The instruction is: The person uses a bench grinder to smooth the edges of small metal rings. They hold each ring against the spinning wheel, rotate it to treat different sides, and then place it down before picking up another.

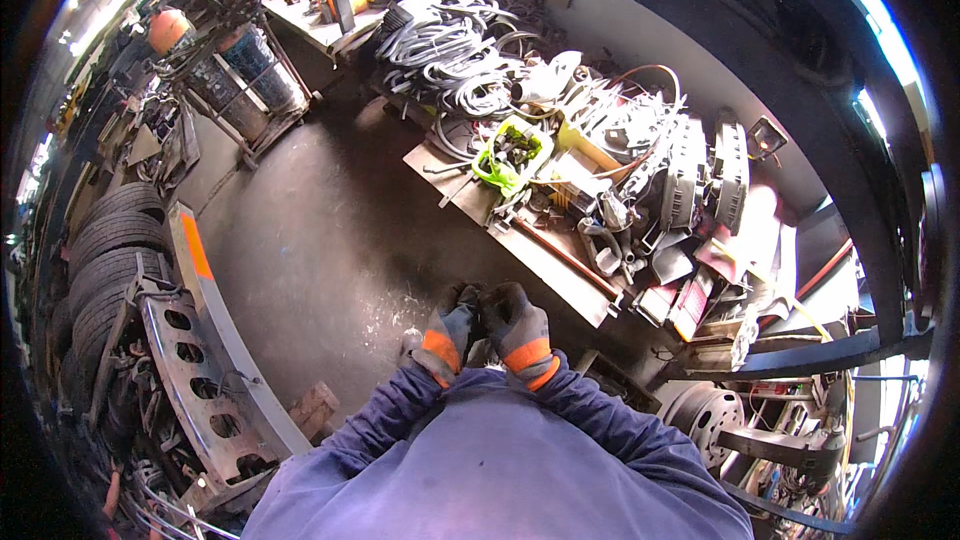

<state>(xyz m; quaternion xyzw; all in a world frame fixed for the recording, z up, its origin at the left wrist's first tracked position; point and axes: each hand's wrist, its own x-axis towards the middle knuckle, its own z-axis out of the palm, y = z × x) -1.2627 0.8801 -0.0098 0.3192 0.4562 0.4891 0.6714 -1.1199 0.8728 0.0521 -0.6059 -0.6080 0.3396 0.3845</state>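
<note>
Both my hands are close together in front of my body, over the dark floor, in grey work gloves with dark fingers and orange cuffs. My left hand (453, 329) has its fingers curled toward the right one. Beside it, my right hand (517, 323) is closed too, with its knuckles up. Between the hands it is dark, and what the fingers hold, if anything, is too small and shadowed to make out. The worktable (578, 293) lies ahead to the right, apart from my hands.
On the worktable are coiled grey cables (440, 45), a bright green bag (508, 162) and metal parts. Stacked tyres (115, 250) and a long perforated metal beam (195, 365) stand left. A gas-cylinder cart (245, 90) is at the far left. A wheel rim (705, 413) sits right.
</note>
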